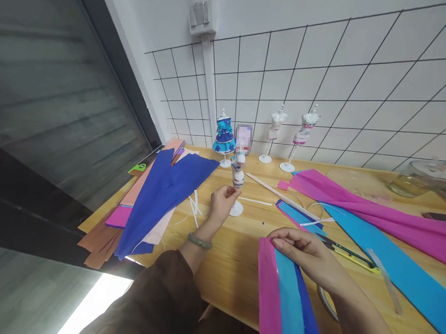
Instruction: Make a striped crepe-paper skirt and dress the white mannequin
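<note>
My left hand (pixel 223 203) has its fingers closed on a small mannequin (pixel 238 175), gripping it low, by its stand just below the torso. Thin coloured strips cross the white body, and the round white base (pixel 236 208) shows under my hand. Over the front edge of the table, my right hand (pixel 297 246) pinches the top of a layered strip of crepe paper (pixel 285 297) in pink, light blue and dark blue, which hangs down out of view. Beside the right wrist lie a yellow-and-black cutter (pixel 348 255) and a partly hidden metal ring shape (pixel 328 302).
Dark blue paper (pixel 160 198) covers stacked coloured sheets at left. A dressed mannequin (pixel 225 137) and two more mannequins (pixel 276 127) stand along the tiled wall. Pink paper (pixel 356 205) and light blue paper (pixel 401 268) stretch across the right. A glass teapot (pixel 414 181) sits far right.
</note>
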Available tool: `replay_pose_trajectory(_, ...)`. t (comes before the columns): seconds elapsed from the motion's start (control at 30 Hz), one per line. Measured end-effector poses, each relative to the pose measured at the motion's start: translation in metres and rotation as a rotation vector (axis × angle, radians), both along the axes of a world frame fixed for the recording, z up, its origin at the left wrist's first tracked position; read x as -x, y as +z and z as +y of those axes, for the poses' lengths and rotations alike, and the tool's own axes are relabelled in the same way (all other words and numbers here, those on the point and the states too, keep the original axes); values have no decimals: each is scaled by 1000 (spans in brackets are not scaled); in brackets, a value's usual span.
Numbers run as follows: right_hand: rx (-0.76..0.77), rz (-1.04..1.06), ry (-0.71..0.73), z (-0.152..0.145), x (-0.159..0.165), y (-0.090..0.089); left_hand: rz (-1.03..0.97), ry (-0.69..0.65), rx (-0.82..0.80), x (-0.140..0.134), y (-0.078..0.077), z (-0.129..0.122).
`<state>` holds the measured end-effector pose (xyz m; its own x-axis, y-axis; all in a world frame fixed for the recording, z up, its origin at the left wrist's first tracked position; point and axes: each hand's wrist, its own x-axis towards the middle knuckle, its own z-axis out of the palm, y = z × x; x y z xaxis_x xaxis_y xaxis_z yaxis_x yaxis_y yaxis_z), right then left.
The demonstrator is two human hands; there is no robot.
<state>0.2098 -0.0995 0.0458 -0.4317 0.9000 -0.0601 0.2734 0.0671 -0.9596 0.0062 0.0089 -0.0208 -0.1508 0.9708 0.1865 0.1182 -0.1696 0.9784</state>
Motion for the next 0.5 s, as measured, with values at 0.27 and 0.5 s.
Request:
replay_pose_trajectory(0.27,-56,77,-40,20,0,24,-218,-227,10,-2,31,-3)
replay_pose_trajectory(0.5,-152,35,-69,43,-2,51,-353,-450,69,-14,60,-5)
